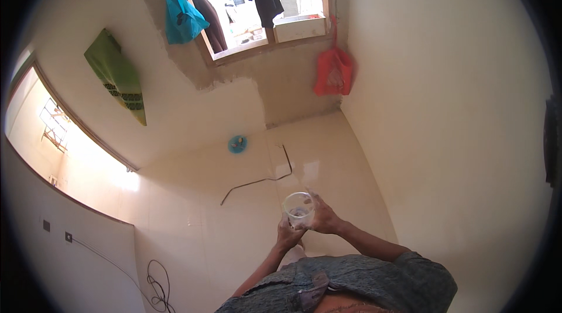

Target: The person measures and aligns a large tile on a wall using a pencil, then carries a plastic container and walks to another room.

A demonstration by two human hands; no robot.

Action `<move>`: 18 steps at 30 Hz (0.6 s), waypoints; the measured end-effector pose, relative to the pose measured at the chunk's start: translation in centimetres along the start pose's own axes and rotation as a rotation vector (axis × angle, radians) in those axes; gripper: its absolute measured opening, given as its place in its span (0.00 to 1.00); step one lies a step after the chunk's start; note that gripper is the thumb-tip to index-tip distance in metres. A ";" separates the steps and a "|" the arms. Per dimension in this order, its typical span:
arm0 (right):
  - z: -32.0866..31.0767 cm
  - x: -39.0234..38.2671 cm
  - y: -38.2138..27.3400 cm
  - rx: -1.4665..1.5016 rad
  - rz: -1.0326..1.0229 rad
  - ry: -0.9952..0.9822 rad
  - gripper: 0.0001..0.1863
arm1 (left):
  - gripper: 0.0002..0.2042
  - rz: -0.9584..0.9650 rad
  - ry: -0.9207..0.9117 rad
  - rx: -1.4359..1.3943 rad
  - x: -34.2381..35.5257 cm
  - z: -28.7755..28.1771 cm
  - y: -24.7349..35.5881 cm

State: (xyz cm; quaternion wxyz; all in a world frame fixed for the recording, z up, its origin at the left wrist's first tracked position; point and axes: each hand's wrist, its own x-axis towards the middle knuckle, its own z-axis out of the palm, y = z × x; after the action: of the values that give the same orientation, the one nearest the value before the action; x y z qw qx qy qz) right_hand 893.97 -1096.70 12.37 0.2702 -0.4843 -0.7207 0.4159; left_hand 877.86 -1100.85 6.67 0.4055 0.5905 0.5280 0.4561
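A clear, round-mouthed container (pixel 298 212) is in front of my body, its open top facing up. My left hand (pixel 288 234) supports it from the lower left side, fingers closed around it. My right hand (pixel 325 217) grips its right side, with the fingers up near the rim. Something pale seems to lie at the bottom of the container, too small to make out. On the floor beyond my hands lies a thin, dark, bent rod or strip (pixel 263 181).
A small blue bowl (pixel 237 144) with bits in it sits by the far wall. A teal bag (pixel 184 19), green cloth (pixel 122 79) and red bag (pixel 334 73) hang on the walls near the window. A dark cable (pixel 157 289) coils on the floor at lower left.
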 end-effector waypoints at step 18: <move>-7.6 35.4 4.0 0.279 0.041 0.307 0.47 | 0.31 0.149 -0.180 0.066 41.0 -4.4 -3.9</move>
State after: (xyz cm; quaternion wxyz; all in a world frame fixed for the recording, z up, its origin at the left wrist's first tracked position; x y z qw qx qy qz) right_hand 888.28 -1060.70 12.31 0.4329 -0.5145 -0.5964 0.4384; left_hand 873.65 -1059.70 8.58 0.3967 0.6797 0.4590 0.4123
